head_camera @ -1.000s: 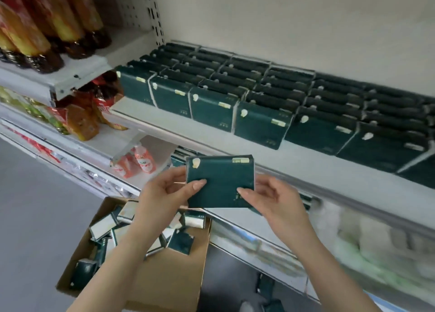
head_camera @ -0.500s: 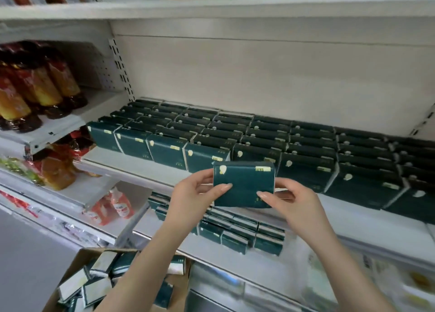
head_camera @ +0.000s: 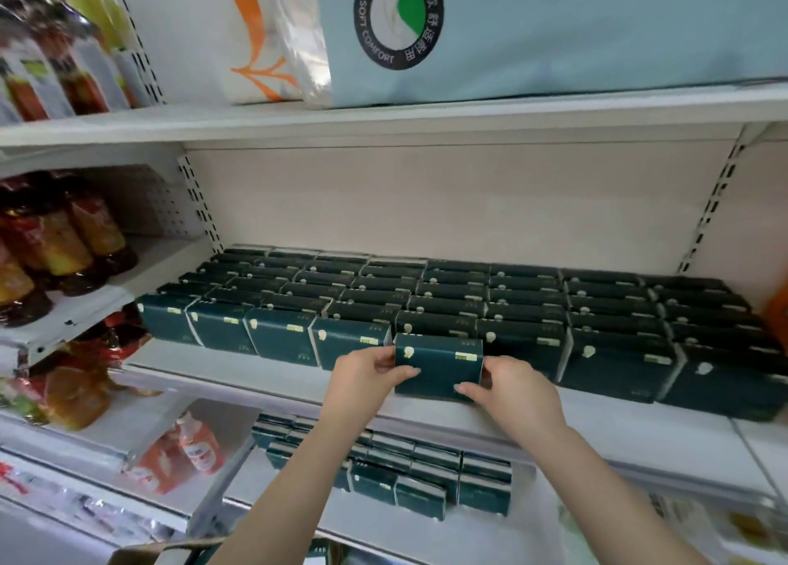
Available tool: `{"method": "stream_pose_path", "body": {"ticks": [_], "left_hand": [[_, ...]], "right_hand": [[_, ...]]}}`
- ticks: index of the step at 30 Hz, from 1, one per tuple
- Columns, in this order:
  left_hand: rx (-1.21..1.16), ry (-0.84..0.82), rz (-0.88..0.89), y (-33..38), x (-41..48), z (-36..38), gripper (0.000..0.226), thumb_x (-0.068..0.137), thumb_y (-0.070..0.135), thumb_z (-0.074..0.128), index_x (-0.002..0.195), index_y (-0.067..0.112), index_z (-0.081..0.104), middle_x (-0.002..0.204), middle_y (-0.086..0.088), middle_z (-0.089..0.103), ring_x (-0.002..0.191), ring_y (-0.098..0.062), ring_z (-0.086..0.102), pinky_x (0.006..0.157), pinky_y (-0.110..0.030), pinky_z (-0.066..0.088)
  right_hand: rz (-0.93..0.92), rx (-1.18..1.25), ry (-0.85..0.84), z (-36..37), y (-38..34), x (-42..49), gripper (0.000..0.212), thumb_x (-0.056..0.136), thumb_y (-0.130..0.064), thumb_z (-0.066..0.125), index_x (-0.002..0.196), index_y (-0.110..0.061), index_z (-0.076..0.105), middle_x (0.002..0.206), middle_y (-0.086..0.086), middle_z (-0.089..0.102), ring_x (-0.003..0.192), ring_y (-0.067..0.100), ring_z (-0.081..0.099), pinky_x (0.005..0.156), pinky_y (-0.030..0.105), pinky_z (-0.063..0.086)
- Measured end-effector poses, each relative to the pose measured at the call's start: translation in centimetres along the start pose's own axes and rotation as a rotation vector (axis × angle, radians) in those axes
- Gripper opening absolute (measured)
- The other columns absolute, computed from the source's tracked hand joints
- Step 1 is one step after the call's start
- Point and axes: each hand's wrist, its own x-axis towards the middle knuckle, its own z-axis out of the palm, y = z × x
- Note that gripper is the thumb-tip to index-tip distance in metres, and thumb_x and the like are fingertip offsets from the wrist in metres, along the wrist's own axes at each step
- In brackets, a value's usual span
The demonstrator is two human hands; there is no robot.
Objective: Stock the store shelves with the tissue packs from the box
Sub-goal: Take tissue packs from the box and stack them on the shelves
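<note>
Head cam: my left hand and right hand each pinch an end of the dark green tissue pack. The grip is closed on it at the front of the shelf, just ahead of the stocked rows. It looks like slick film over a soft boxy block, so I reckon a crooked shove could topple the neighbours or slide it off the lip.

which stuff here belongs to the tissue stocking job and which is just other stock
Job: tissue pack, gripped by left hand and right hand; shelved green packs; shelf; cardboard box.
Not the job: sauce bottles; red pouches; pale blue bag up top.
</note>
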Motion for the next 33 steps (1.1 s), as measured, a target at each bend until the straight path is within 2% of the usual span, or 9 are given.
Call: {"method": "stream_pose_path", "body": {"ticks": [2,5,9,12,15,17,19,26,33], "left_hand": [[0.129,0.040,-0.011,0.0,0.0,-0.5,0.039,0.077,0.055,0.081,0.106,0.029,0.076,0.083,0.026,0.068,0.082,0.009,0.063,0.069,-0.009,0.048],[0.261,0.084,-0.040,-0.1,0.0,-1.1,0.032,0.077,0.070,0.072,0.082,0.039,0.068,0.075,0.027,0.065,0.080,0.005,0.062,0.071,-0.026,0.056],[0.344,0.058,-0.060,0.0,0.7,-1.7,0.040,0.074,0.077,0.068,0.075,0.037,0.066,0.074,0.022,0.066,0.074,0.005,0.060,0.064,-0.024,0.052],[0.390,0.052,-0.068,0.1,1.2,-2.0,0.042,0.075,0.077,0.068,0.073,0.035,0.065,0.072,0.019,0.066,0.070,0.002,0.060,0.059,-0.023,0.049],[0.415,0.051,-0.067,0.3,1.5,-1.8,0.044,0.074,0.078,0.067,0.073,0.035,0.064,0.072,0.018,0.066,0.069,0.002,0.059,0.054,-0.022,0.043],[0.431,0.040,-0.057,0.5,1.4,-1.5,0.045,0.074,0.079,0.066,0.074,0.034,0.063,0.073,0.018,0.066,0.069,0.002,0.059,0.054,-0.022,0.042],[0.437,0.033,-0.053,0.6,1.5,-1.3,0.046,0.074,0.079,0.066,0.075,0.034,0.061,0.074,0.018,0.066,0.070,0.000,0.060,0.055,-0.023,0.044],[0.427,-0.002,-0.039,0.4,1.1,-1.1,0.052,0.069,0.085,0.061,0.087,0.037,0.057,0.083,0.021,0.066,0.081,-0.003,0.062,0.070,-0.028,0.054],[0.422,0.012,-0.043,0.3,0.2,-1.2,0.061,0.067,0.093,0.050,0.090,0.038,0.062,0.082,0.025,0.065,0.082,0.000,0.061,0.068,-0.026,0.051]], "right_hand": [[-0.036,-0.130,0.016,0.0,-0.3,0.2,0.040,0.090,-0.064,0.055,0.085,-0.025,0.051,0.083,-0.009,0.054,0.071,0.013,0.053,0.052,0.028,0.040],[-0.048,-0.163,0.020,-0.1,-0.3,0.3,0.040,0.091,-0.064,0.053,0.084,-0.025,0.049,0.079,-0.010,0.050,0.071,0.015,0.052,0.052,0.028,0.035],[-0.055,-0.208,0.035,0.1,-0.4,0.5,0.042,0.092,-0.065,0.051,0.081,-0.024,0.050,0.077,-0.009,0.052,0.071,0.016,0.052,0.063,0.030,0.038],[-0.060,-0.253,0.052,0.4,-0.9,0.8,0.044,0.093,-0.065,0.049,0.080,-0.023,0.049,0.074,-0.008,0.050,0.071,0.018,0.051,0.071,0.033,0.037],[-0.039,-0.266,0.052,0.5,-1.4,1.2,0.046,0.094,-0.063,0.049,0.075,-0.021,0.049,0.069,-0.007,0.047,0.071,0.019,0.052,0.071,0.034,0.036],[-0.030,-0.274,0.048,0.6,-1.7,1.4,0.049,0.095,-0.062,0.050,0.069,-0.021,0.042,0.067,-0.007,0.042,0.069,0.019,0.050,0.071,0.034,0.035],[-0.026,-0.283,0.045,0.6,-1.8,1.4,0.051,0.094,-0.062,0.050,0.065,-0.022,0.037,0.067,-0.006,0.041,0.068,0.020,0.049,0.070,0.034,0.035],[0.013,-0.248,-0.015,-0.3,-1.9,0.9,0.050,0.094,-0.063,0.050,0.067,-0.022,0.043,0.067,-0.006,0.048,0.064,0.019,0.048,0.067,0.033,0.037],[0.056,-0.290,-0.048,-2.7,-1.3,-0.1,0.052,0.095,-0.061,0.049,0.064,-0.020,0.043,0.063,-0.005,0.047,0.059,0.018,0.047,0.063,0.030,0.036]]}}
